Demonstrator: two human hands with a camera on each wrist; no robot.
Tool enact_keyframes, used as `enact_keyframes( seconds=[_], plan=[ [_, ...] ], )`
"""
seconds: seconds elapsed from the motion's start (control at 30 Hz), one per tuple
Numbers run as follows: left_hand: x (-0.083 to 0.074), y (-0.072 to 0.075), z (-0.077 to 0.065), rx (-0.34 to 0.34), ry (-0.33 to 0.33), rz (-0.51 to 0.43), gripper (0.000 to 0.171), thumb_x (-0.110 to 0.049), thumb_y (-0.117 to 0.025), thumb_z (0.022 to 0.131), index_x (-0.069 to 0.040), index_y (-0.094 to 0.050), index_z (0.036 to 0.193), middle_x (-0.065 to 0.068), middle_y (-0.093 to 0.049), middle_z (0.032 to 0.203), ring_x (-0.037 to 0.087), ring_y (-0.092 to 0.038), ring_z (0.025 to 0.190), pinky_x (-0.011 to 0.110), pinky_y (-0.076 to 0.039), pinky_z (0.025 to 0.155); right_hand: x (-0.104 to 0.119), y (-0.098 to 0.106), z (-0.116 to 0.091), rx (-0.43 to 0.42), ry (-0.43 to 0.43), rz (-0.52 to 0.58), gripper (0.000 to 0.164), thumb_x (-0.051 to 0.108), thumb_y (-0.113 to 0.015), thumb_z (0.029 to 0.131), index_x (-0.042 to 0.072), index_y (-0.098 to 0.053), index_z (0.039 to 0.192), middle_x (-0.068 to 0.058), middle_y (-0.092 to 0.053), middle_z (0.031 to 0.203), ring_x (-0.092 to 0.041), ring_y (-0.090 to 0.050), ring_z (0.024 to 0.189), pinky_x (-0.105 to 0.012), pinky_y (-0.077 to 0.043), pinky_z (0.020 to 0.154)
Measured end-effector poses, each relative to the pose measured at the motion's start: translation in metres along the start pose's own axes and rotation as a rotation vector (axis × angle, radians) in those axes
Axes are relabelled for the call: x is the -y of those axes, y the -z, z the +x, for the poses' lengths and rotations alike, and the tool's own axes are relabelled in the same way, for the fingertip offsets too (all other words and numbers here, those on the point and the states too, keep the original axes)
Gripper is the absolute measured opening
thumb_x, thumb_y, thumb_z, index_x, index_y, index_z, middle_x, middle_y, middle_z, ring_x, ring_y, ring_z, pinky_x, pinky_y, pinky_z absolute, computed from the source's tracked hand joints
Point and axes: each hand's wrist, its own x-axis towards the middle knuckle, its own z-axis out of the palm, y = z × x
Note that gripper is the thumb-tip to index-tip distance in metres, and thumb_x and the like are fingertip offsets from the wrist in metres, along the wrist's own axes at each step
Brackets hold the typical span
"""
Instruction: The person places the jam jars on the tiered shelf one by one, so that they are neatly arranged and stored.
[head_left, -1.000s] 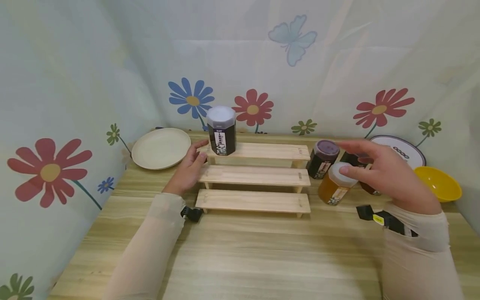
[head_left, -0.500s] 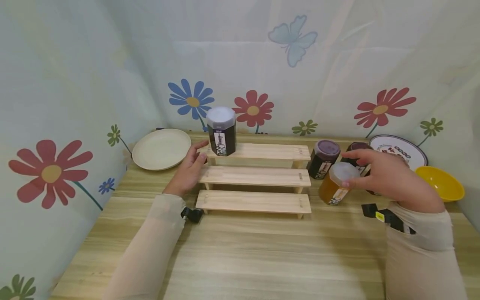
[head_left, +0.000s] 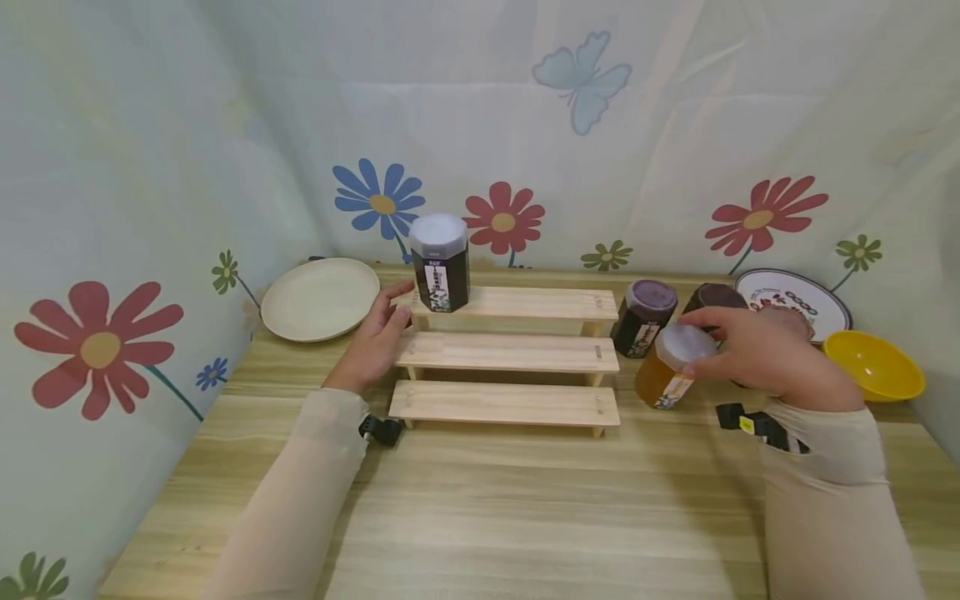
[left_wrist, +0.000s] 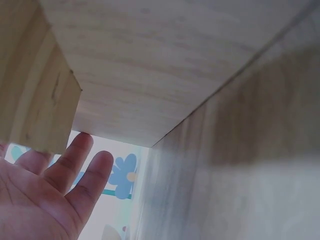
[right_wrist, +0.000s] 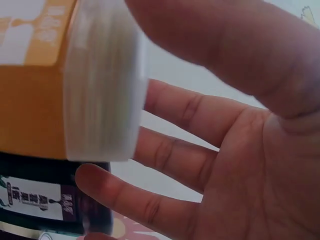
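Note:
A three-step wooden rack (head_left: 517, 353) stands mid-table. My left hand (head_left: 371, 342) rests against its left end, thumb and forefinger near the top step. In the left wrist view, several fingers (left_wrist: 90, 182) extend fairly straight beside a wooden block; the thumb is hidden. An amber jar (head_left: 655, 381) with a whitish lid stands upright right of the rack. My right hand (head_left: 757, 354) holds its lid (right_wrist: 102, 85) between thumb and fingers. A dark jar with a whitish lid (head_left: 441, 267) sits at the top step's left end.
Behind the amber jar stand a dark purple-lidded jar (head_left: 645, 319) and another dark jar (head_left: 716, 296), partly covered by my right hand. A patterned plate (head_left: 832, 321) and a yellow bowl (head_left: 876, 367) lie farther right. A cream plate (head_left: 318, 300) lies left of the rack.
My right hand's thumb has come down to the near side of the amber jar's lid, and its forefinger has closed in on the far side. The left hand has stayed in place.

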Motion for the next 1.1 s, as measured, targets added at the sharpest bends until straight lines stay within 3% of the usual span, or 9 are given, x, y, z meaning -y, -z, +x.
enact_keyframes(
  seconds=[0.27,0.7,1.1],
  plan=[
    [-0.0021,-0.0001,-0.0007,-0.007,0.001,-0.005,0.046,-0.025,-0.035,0.117,-0.016,-0.031,0.162,0.004,-0.024,0.174,0.043,-0.037,0.152,0.056,-0.027,0.127,0.0002,-0.007,0.0041,0.033,-0.025,0.112,0.08,0.033,-0.09,0.085,0.006,-0.053,0.151,-0.03,-0.059,0.14,-0.046,-0.059,0.115,-0.055,-0.06,0.088],
    [-0.0025,-0.0006,-0.0001,-0.006,-0.006,-0.029,0.046,-0.023,-0.035,0.117,-0.014,-0.032,0.162,0.004,-0.026,0.173,0.04,-0.036,0.154,0.054,-0.026,0.127,-0.0015,-0.0112,0.0067,0.057,0.03,0.142,0.081,0.018,-0.088,0.086,0.002,-0.048,0.154,-0.029,-0.053,0.148,-0.043,-0.055,0.12,-0.065,-0.051,0.1],
    [-0.003,0.0004,-0.001,-0.001,-0.01,-0.022,0.047,-0.024,-0.037,0.117,-0.012,-0.032,0.161,0.004,-0.027,0.173,0.04,-0.036,0.154,0.054,-0.026,0.128,-0.0032,-0.0098,0.0045,0.03,0.081,0.111,0.081,0.027,-0.09,0.085,0.001,-0.051,0.152,-0.026,-0.058,0.143,-0.038,-0.058,0.115,-0.058,-0.056,0.095]
  ],
)
